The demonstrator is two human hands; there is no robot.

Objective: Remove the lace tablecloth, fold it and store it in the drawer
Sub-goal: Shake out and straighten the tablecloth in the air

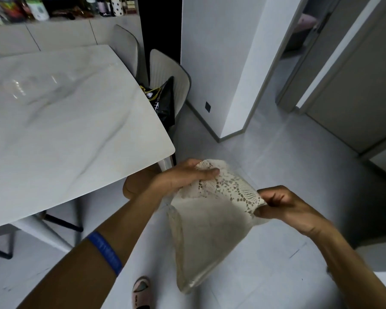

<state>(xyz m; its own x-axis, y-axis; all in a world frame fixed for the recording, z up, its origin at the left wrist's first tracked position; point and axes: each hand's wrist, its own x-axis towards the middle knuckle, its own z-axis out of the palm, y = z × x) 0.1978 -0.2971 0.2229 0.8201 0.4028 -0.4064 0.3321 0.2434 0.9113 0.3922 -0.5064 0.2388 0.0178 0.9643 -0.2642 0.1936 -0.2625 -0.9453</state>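
The cream lace tablecloth (207, 224) hangs folded in the air between my hands, to the right of the table, its lace border along the top. My left hand (183, 177) grips its upper left corner with fingers curled over the bunched lace. My right hand (283, 204) pinches the upper right corner. The cloth droops down to a point above the floor. The white marble table (65, 121) at the left is bare. No drawer is in view.
A chair (165, 70) with a black bag (165, 101) on its seat stands at the table's far corner. A brown stool (138, 184) sits under the near edge. White walls and a doorway (303, 41) lie ahead right. My pink slipper (140, 293) is on the grey tile floor.
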